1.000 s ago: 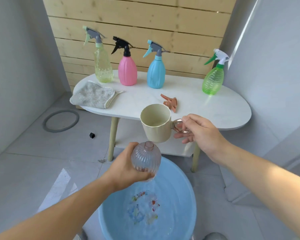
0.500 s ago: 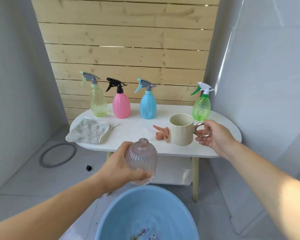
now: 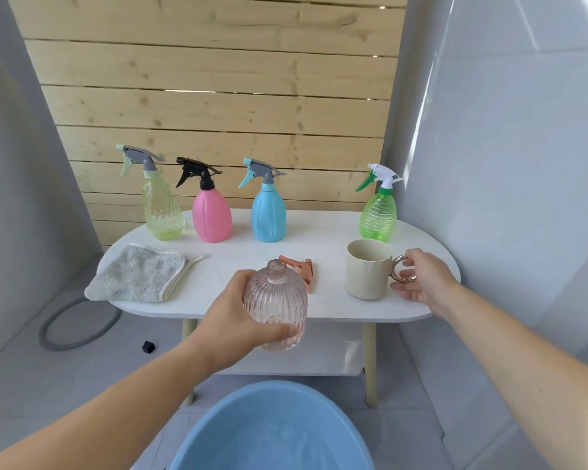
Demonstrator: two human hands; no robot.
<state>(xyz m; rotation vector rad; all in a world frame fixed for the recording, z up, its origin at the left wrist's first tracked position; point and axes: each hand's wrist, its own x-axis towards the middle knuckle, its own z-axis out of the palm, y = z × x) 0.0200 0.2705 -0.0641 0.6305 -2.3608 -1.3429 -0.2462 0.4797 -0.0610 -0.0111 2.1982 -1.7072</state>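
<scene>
Nearest: round blue plastic basin [image 3: 218, 432] on the floor with water in it, right under the work; my read is it's the catch/fill point. Above it the left hand [image 3: 233, 320] grips the squat ribbed clear-pink bottle [image 3: 275, 307] round the belly, with the fingers curled across its lower front. The bottle is in the air, upright, in front of the near edge of the white oval surface [image 3: 319, 239] and not resting on it. The neck is open with no cap and the threaded mouth points up, which is sensible for keeping contents in. The body is bulbous and see-through with vertical ribs; I can't read the fill level through them. The salmon trigger spray head [image 3: 299, 266] lies on its side just behind the bottle and is likely its top, so refitting looks pending. The right hand [image 3: 421, 283] lightly pinches the rose-gold ring handle [image 3: 399, 273] of the cream matte mug [image 3: 367, 269]. The thumb is on top and the fingers are under. The mug stands upright with its weight on the surface. At the left the grey fluffy cloth [image 3: 140, 273] lies flat, probably for wiping. In the back row by the wooden slat wall [image 3: 218, 96] stand the yellow-green spray bottle [image 3: 162, 212], pink spray bottle [image 3: 212, 215], blue spray bottle [image 3: 269, 215] and green spray bottle [image 3: 378, 215], all capped and upright.
</scene>
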